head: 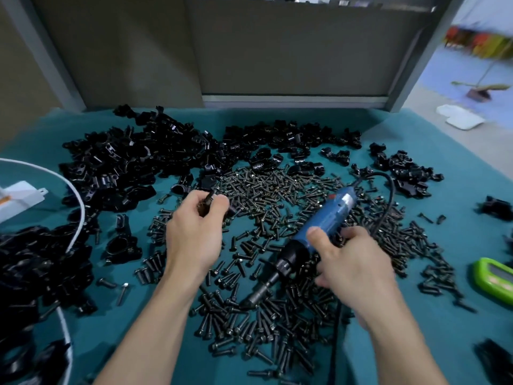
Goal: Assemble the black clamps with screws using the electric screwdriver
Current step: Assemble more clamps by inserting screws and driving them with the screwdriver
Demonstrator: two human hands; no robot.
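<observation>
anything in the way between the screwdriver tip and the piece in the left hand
Nothing visible stands between them. The right hand grips the electric screwdriver, its tip pointing down-left over loose screws lying flat. The left hand pinches a small dark piece farther up, partly covered by its own fingers.

teal cloth [444, 151] covers the worktop | white cable [79, 201] curves across the left side | white box [20, 197] at left edge, inside the cable's curve | bright green object [492, 276] at right edge, partly cut off | grey partition panels [291, 51] behind | white sheet [459, 118] on the floor, far right
</observation>
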